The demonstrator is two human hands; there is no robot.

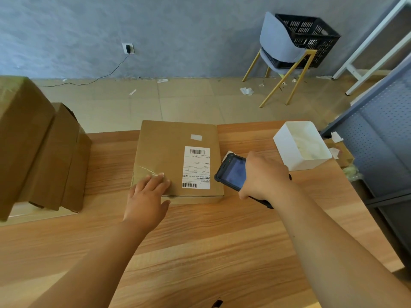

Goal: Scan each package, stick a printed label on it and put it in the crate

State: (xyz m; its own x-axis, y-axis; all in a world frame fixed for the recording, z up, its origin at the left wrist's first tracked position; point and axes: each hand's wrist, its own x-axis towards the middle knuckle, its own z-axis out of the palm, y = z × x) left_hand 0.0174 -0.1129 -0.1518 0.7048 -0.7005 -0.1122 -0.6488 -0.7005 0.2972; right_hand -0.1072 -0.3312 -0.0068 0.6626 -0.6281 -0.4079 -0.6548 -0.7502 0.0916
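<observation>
We cannot read the fine print on the label (196,167), only its two barcodes. The right hand (264,176) hides much of the dark, rubbery handheld scanner (231,172) that it grips, and its fingers curl out of sight beneath the device. The scanner's screen is a blur.

The package (164,152), a flat brown cardboard box, lies on the wood-grain table (200,241) at its far edge. The left hand (148,196) rests flat on the package's near left corner, fingers straight and slightly spread. Taller cardboard boxes (33,141) at the left are cut off by the frame.

A white plastic bin (287,141) to the right holds pale scraps we cannot identify. The black lattice crate (311,34) sits on a grey chair (278,41) by the far wall, its inside hidden.
</observation>
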